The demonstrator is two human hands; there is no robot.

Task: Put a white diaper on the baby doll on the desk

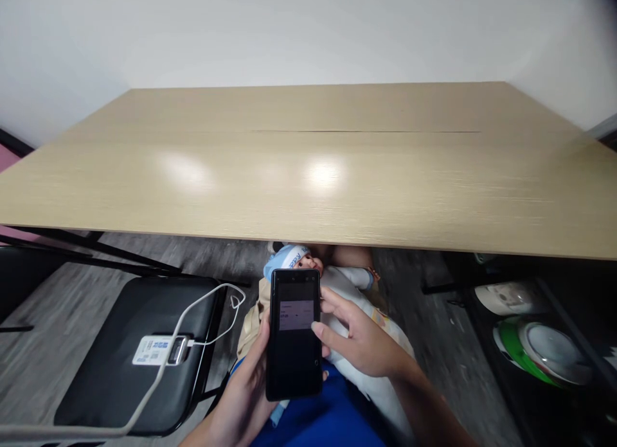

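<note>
A black smartphone (294, 363) stands upright in front of me, a dim light panel showing on its dark screen. My left hand (250, 383) is wrapped around its left side and lower back. At the right edge, my right hand (359, 338) has its fingers against the phone and its thumb over the screen. Behind the phone, what looks like a baby doll (359, 279) in white clothing lies on my lap. Its blue and white cap (284, 259) shows above the phone; the phone and my hands hide part of its body.
A wide wooden table (308, 203) spans the view ahead. To the left, a black chair (120, 395) carries a white device (153, 350) with a white cable (164, 363) plugged in. On the right, dark shelving (525, 402) holds a green-rimmed round item (513, 347).
</note>
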